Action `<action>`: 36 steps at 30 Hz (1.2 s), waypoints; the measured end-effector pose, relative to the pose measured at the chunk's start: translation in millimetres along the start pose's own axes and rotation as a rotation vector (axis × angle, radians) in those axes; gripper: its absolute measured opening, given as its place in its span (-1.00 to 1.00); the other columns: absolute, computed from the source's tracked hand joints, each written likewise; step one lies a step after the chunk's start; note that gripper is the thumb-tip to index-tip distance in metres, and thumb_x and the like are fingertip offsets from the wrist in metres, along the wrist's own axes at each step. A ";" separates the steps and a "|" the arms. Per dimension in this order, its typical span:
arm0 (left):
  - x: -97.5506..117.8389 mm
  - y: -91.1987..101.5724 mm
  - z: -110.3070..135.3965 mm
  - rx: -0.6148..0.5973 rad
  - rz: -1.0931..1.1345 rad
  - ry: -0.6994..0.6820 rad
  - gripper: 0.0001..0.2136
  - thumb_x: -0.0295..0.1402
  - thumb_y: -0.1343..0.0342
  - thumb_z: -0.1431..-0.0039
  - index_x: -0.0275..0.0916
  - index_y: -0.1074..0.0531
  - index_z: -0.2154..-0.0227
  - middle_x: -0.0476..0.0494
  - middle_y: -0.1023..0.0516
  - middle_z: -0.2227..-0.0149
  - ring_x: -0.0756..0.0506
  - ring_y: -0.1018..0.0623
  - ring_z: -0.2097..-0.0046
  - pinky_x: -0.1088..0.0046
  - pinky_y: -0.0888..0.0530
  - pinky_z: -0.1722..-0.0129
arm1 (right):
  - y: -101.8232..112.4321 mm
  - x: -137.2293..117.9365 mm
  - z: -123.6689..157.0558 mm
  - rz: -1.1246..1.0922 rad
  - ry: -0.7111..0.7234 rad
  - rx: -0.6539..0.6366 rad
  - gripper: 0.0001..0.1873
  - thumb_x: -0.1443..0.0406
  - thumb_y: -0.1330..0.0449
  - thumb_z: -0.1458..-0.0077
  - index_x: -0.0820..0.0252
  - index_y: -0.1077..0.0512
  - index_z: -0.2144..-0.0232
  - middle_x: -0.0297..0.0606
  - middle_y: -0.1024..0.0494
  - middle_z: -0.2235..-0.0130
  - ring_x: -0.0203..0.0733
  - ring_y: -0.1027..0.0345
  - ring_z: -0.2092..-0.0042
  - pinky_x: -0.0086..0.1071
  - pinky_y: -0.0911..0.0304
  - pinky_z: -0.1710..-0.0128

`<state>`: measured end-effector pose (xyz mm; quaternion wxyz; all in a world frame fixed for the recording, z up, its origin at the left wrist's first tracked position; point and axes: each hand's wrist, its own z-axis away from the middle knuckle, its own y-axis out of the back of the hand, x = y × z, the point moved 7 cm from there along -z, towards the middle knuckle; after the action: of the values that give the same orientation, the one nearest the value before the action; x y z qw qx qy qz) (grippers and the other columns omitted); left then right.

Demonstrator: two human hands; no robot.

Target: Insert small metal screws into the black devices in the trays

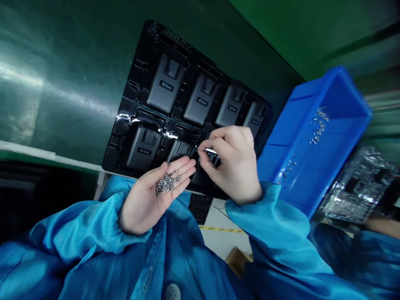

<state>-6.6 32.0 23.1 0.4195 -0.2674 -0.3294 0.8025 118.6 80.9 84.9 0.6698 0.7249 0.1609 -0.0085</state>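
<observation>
My left hand [156, 196] is palm up, fingers stretched out, carrying a small pile of shiny metal screws [168, 183]. Beside it, my right hand [234, 160] is closed in a pinch over the front row of a black plastic tray [123, 137]. Whatever lies between its thumb and fingertip is too small to make out. Dark grey clip-backed cases marked "Riton" sit in the tray's pockets, among them a back-left case [165, 98] and a front-left case [142, 156]. My hands partly cover the front cases nearest them.
To the right stands a blue plastic bin [290, 121] with small shiny pieces inside. Beyond it lies a stack of clear plastic packaging [353, 191], with another person's arm [383, 225] close by. The tray rests on a dark green tabletop [71, 83] with a pale front edge.
</observation>
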 end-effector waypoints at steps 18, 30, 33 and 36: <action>3.9 1.1 2.4 0.060 0.048 -0.038 -0.58 -0.29 0.15 -0.33 -0.45 -0.28 -0.13 -0.24 -0.37 -0.18 -0.11 -0.32 -0.23 0.38 -0.25 -0.23 | -11.2 -13.1 10.3 0.201 0.091 0.081 -0.92 0.41 -0.15 -0.13 0.24 -0.45 0.31 -0.16 -0.48 0.27 -0.10 -0.26 0.15 -0.21 -0.22 0.15; 0.8 1.3 0.5 -0.009 0.019 -0.031 -0.58 -0.27 0.14 -0.33 -0.43 -0.28 -0.14 -0.24 -0.36 -0.18 -0.12 -0.32 -0.23 0.37 -0.24 -0.25 | -0.8 -15.7 21.2 0.013 0.006 0.002 -0.77 0.42 -0.14 -0.14 0.23 -0.45 0.13 -0.10 -0.44 0.17 -0.07 -0.27 0.10 -0.17 -0.24 0.11; -1.3 -1.1 1.9 -0.031 -0.002 -0.001 -0.58 -0.25 0.18 -0.35 -0.44 -0.34 -0.08 -0.28 -0.39 -0.16 -0.13 -0.35 -0.21 0.36 -0.24 -0.24 | 14.0 -28.8 13.5 -0.159 0.003 0.004 -0.83 0.42 -0.16 -0.12 0.18 -0.46 0.21 -0.16 -0.42 0.19 -0.12 -0.27 0.13 -0.19 -0.24 0.13; -2.6 -4.6 3.1 -0.036 -0.017 0.022 -0.57 -0.26 0.24 -0.37 -0.43 -0.42 0.01 -0.30 -0.47 -0.08 -0.13 -0.39 -0.18 0.33 -0.26 -0.24 | 16.6 -47.7 5.6 -0.321 0.101 -0.109 -0.88 0.42 -0.16 -0.12 0.17 -0.46 0.29 -0.19 -0.40 0.22 -0.13 -0.26 0.12 -0.20 -0.23 0.11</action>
<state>-5.2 30.8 28.9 0.4251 -0.2807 -0.3414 0.7899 78.6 64.0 111.3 0.6893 0.6519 0.3081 -0.0700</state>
